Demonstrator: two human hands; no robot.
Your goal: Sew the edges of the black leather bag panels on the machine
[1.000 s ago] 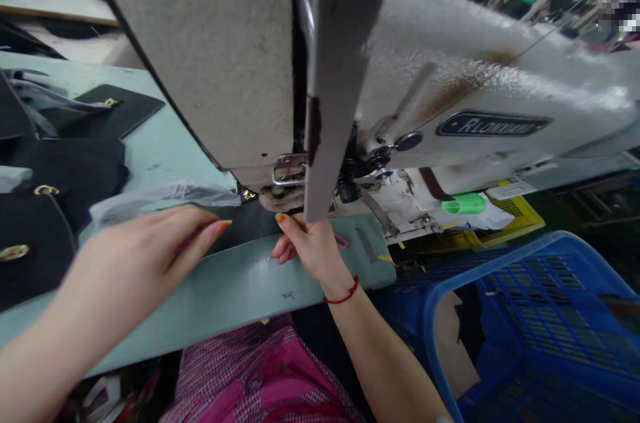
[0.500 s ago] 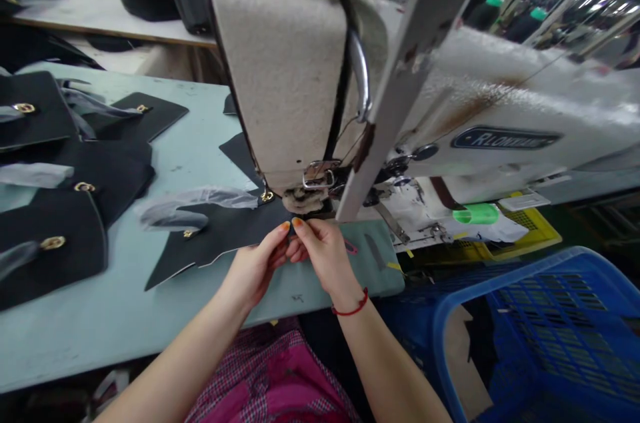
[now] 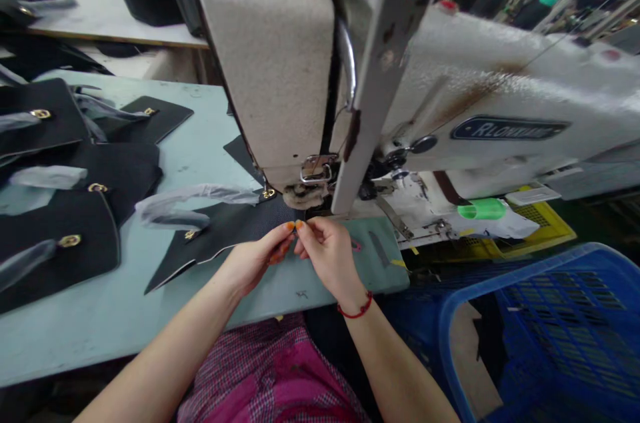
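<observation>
A black leather bag panel with gold fittings and a plastic-wrapped handle lies under the head of a white sewing machine. My left hand is closed in a pinch at the panel's near edge, close to the presser foot. Thumb tip almost against it, my right hand pinches at the same spot from the other side. A small dark bit shows between the thumbs; the fingertips cover most of it.
More black panels with wrapped handles lie on the pale green table at left. A blue plastic basket stands at lower right. A slanting metal bar crosses before the machine. Near its bed lies a pink-handled tool.
Both hands stay pinched together and have shifted slightly at the panel's edge. The whole view has turned a little; the panel has hardly moved.
</observation>
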